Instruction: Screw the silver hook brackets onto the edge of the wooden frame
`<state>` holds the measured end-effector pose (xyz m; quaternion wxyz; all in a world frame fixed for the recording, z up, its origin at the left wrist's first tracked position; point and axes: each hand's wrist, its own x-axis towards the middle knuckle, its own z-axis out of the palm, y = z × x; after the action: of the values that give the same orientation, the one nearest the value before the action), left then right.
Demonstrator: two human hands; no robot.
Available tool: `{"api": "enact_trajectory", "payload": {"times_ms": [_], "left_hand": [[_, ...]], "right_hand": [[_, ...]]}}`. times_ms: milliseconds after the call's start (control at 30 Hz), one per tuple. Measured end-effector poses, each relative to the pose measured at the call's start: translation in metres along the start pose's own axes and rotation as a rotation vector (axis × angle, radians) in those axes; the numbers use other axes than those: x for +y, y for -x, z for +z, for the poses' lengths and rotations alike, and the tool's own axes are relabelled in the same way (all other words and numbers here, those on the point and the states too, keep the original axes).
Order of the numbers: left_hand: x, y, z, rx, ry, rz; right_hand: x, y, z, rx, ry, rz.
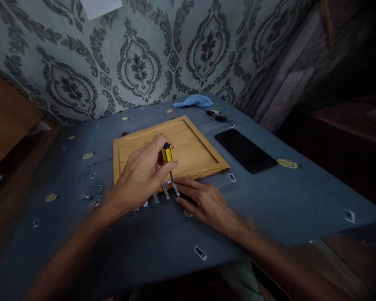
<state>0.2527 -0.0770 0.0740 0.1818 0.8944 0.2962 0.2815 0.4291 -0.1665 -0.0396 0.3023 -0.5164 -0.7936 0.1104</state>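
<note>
My left hand point(141, 171) is closed round the yellow and black handle of a screwdriver point(167, 154). The screwdriver stands upright, its tip down at the front edge of a framed wooden board point(194, 146). Several small metal hooks point(166, 192) stick out along that edge toward me. My right hand point(207, 202) lies low at the same edge, index finger and thumb on either side of the rightmost metal hook point(176, 190), close to the tip. Whether a screw sits under the tip is too small to tell.
Loose metal bits point(86, 195) and small screws point(86, 174) lie on the blue tablecloth point(288, 200) at the left. To the right of the board are a black phone point(246, 149) and keys point(218, 116). A blue cloth point(194, 100) rests at the back near the patterned wall.
</note>
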Motion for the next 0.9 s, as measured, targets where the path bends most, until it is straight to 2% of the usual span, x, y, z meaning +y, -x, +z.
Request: {"api": "enact_trajectory", "payload": {"times_ms": [433, 567, 733, 800, 900], "left_hand": [[-0.004, 0.002, 0.001, 0.018, -0.096, 0.072], [-0.003, 0.000, 0.003, 0.068, -0.110, 0.024], [-0.001, 0.000, 0.005, 0.063, -0.122, -0.040], [0.001, -0.001, 0.003, 0.050, -0.111, -0.061], [0.003, -0.001, -0.007, -0.069, -0.076, -0.057]], "right_hand": [[0.001, 0.000, 0.001, 0.005, -0.004, 0.000], [0.001, 0.000, 0.002, 0.007, -0.005, 0.006], [0.002, 0.001, 0.003, 0.018, -0.021, -0.012], [0.002, 0.001, 0.003, 0.021, -0.026, -0.012], [0.002, 0.001, 0.002, 0.022, -0.025, -0.008]]}}
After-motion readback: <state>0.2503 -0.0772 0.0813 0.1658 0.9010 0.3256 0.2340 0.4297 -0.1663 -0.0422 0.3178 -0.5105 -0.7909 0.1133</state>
